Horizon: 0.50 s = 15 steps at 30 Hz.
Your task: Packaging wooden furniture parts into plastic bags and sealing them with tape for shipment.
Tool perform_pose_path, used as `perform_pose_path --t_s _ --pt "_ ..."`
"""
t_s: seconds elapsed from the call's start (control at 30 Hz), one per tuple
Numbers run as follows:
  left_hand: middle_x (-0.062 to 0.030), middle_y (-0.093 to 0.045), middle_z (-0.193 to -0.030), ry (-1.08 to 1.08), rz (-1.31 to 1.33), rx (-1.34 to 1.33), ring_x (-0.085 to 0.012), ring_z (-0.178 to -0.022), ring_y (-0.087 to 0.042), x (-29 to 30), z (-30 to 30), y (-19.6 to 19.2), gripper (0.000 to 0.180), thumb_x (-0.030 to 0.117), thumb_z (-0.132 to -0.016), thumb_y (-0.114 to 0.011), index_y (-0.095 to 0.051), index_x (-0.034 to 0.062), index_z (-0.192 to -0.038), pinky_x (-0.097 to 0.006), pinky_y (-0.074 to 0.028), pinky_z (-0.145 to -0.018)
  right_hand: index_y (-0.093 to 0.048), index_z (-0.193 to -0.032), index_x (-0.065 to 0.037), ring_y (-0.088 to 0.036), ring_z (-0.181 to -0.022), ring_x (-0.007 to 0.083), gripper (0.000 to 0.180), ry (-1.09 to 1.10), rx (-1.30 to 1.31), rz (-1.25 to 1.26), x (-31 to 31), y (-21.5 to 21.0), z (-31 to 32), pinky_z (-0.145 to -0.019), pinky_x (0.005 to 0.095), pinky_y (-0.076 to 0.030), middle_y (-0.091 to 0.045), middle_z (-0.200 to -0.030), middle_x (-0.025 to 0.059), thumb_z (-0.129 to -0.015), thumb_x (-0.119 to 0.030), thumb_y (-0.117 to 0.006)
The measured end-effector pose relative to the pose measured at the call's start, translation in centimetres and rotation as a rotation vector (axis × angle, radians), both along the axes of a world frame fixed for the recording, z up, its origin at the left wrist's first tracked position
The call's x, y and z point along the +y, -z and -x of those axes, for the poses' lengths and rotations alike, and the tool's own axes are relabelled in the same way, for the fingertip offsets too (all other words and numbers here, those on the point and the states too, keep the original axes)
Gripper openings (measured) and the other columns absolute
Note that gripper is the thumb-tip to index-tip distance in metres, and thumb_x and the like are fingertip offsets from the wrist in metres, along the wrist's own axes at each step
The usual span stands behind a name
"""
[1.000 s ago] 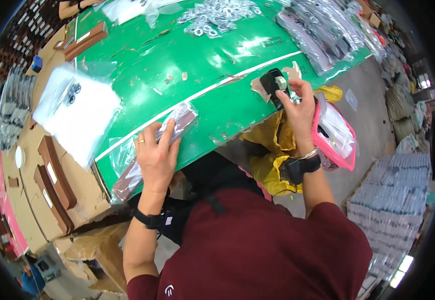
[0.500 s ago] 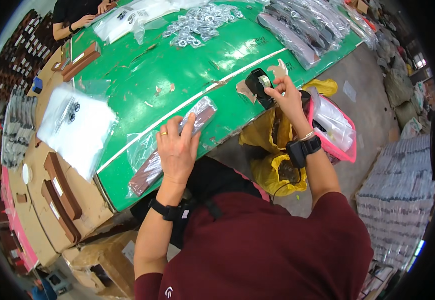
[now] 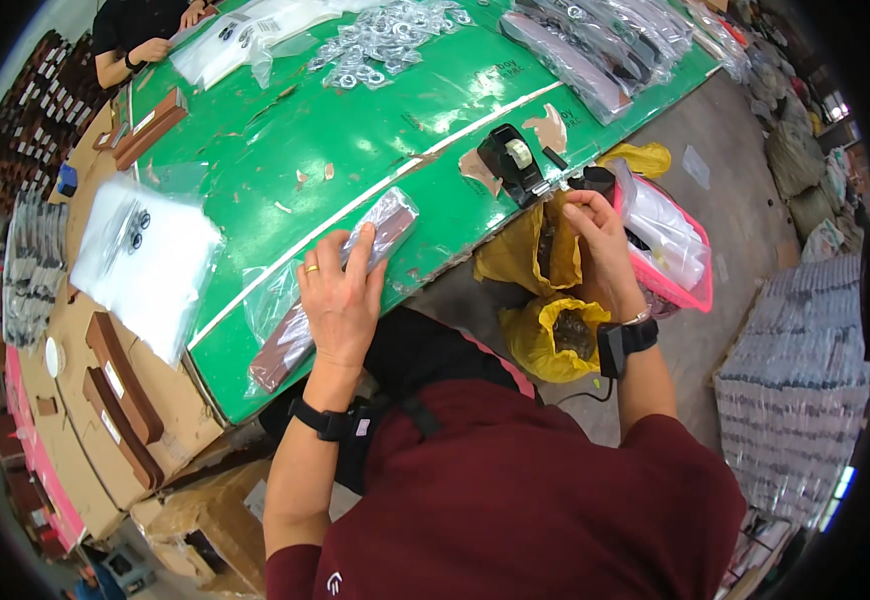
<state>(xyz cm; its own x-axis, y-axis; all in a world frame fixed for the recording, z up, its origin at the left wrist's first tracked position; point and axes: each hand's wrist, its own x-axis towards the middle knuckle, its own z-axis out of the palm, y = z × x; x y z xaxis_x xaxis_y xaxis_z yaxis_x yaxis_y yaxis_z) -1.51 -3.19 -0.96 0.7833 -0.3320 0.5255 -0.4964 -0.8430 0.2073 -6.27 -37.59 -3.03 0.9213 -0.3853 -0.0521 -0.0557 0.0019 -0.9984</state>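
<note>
A long brown bar (image 3: 280, 352) in a clear plastic bag lies slantwise near the table's front edge. My left hand (image 3: 343, 305) is closed over its middle, pressing the bag against it. To the right, a black tape dispenser (image 3: 511, 166) with a roll of clear tape stands by the edge. Just beyond its front end, my right hand (image 3: 600, 232) has thumb and forefinger pinched together. A shiny bit of clear tape (image 3: 557, 187) shows between the fingertips and the dispenser, though its outline is hard to make out.
Clear bags (image 3: 145, 255) lie left on the green table (image 3: 375, 130); bagged metal rings (image 3: 380, 45) and wrapped bars (image 3: 595, 50) lie farther back. Yellow sacks (image 3: 555, 340) and a pink basket (image 3: 700, 285) stand below the right edge. Across the table is a person's hand (image 3: 150, 50).
My right hand has moved from the tape roll toward me, past the dispenser's front end. My left hand stays on the bagged bar.
</note>
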Motion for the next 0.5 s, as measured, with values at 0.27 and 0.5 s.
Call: perform_pose_path --t_s 0.27,0.5 --pt "-0.0104 -0.059 -0.114 0.01 -0.017 -0.036 -0.0296 -0.101 -0.058 -0.1 1.0 0.1 0.049 0.018 -0.078 -0.079 -0.066 0.0146 -0.125 -0.043 -0.045 -0.083 -0.067 -0.093 -0.005 -0.047 -0.06 0.0019 0.011 0.091 -0.066 0.099 0.4 5.4 -2.9 -0.054 0.0204 -0.035 -0.059 -0.07 -0.0083 -0.091 -0.015 -0.072" --pt "-0.0107 -0.06 -0.115 0.045 -0.039 -0.127 -0.0297 -0.099 -0.057 -0.9 1.5 0.9 0.047 0.016 -0.081 -0.075 -0.065 0.0148 -0.127 -0.041 -0.044 -0.083 -0.065 -0.097 -0.009 -0.05 -0.07 0.0006 0.011 -0.158 0.034 -0.016 5.4 2.4 -0.5 -0.062 0.0187 -0.039 -0.059 -0.079 -0.0079 -0.095 -0.019 -0.069"
